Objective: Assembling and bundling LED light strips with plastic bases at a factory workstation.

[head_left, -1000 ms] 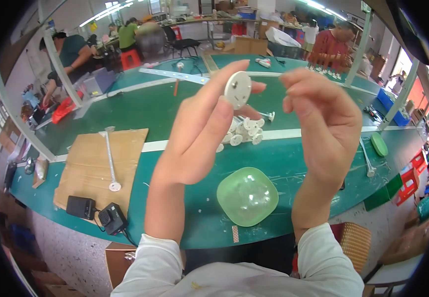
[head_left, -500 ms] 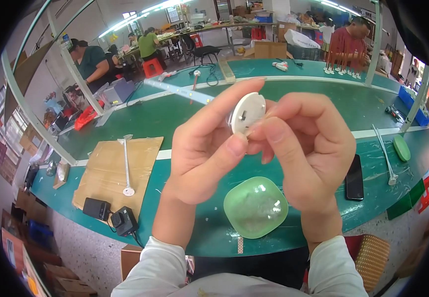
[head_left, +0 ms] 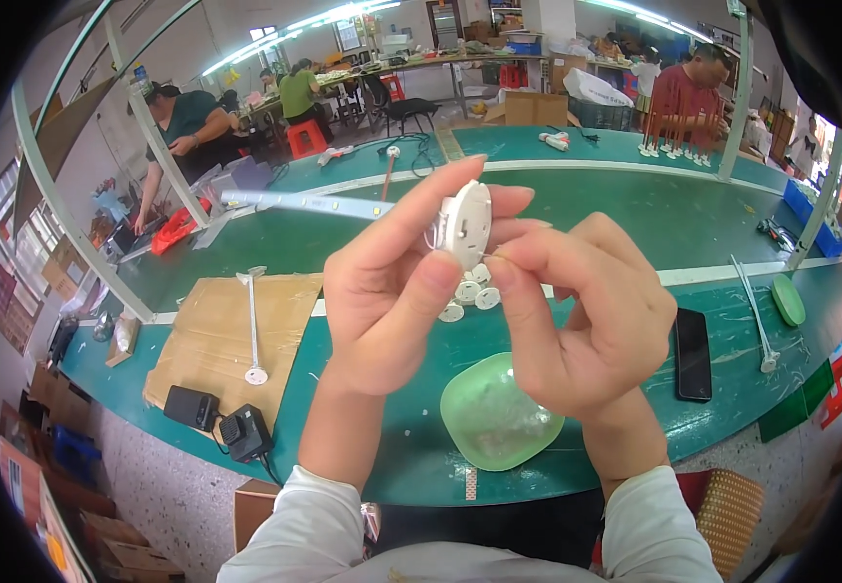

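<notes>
Beyond the green bowl (head_left: 489,418), our left hand (head_left: 382,311) holds a white disc (head_left: 471,229) aloft, LED strip (head_left: 319,203) jutting out behind; our right hand (head_left: 591,325) is narrowed to a pinch by the disc's lower rim. Holding anything? We can't tell!

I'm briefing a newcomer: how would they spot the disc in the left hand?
Over the green workbench, find the raised left hand. Its fingers hold a white slotted disc, seen obliquely. Unlike the similar white discs lying beyond, this one is off the bench.
</notes>
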### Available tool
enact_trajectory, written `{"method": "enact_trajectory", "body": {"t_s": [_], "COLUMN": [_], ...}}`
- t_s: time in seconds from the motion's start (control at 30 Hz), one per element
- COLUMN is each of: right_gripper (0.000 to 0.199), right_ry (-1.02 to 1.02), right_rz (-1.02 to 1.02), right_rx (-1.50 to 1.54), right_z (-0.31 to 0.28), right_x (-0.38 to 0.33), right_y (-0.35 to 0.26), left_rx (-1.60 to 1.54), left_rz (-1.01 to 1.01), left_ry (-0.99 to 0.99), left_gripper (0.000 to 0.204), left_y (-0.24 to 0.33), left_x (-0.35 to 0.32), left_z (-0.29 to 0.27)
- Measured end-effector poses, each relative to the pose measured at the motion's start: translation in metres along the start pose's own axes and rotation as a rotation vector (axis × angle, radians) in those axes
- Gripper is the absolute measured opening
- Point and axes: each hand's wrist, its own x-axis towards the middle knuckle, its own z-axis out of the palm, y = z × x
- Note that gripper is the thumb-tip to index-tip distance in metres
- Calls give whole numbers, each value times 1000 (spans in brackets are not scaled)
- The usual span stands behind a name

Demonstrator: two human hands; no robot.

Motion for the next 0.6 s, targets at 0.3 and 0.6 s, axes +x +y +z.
{"method": "enact_trajectory", "body": {"t_s": [0.3,0.6], "right_gripper": [16,19], "right_ry": [-89,-72], "right_rz": [-32,170], "right_rx": [63,254], "right_z": [-10,-2], "right_x": [4,4], "right_y": [7,0], "left_rx": [-69,-254], "left_rz": [10,24], "left_ry": [-30,4], "left_gripper": [66,52], "left_y": [-2,-7], "left_x": [1,0], "left_z": [-5,-7]}}
